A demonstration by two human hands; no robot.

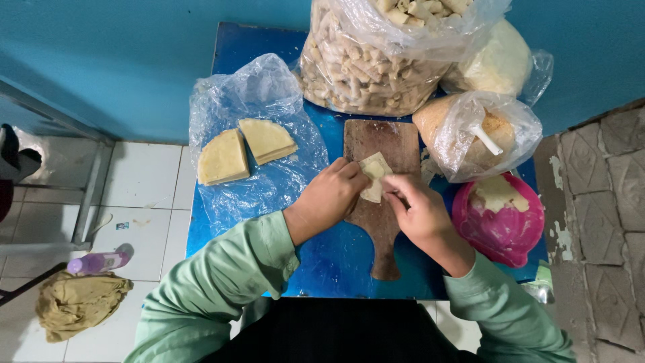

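Beside my tabletop (235, 40), a purple bottle (99, 261) and a crumpled cloth (79, 302) are lying on the tiled floor (144, 181).

a big clear plastic bag (376, 60) stuffed with pale, finger-shaped rolls stands at the far edge of the blue desk (336, 255). just to its right sits a second clear bag (500, 60) holding a whitish lump, and in front of that a smaller clear bag (477, 131) with tan crumbs and a white handle poking out. a flattened clear plastic sheet (259, 154) lies on the desk's left half under two wedge-shaped stacks. on the tiled floor at left lies a small purple bottle (99, 262), possibly labelled.
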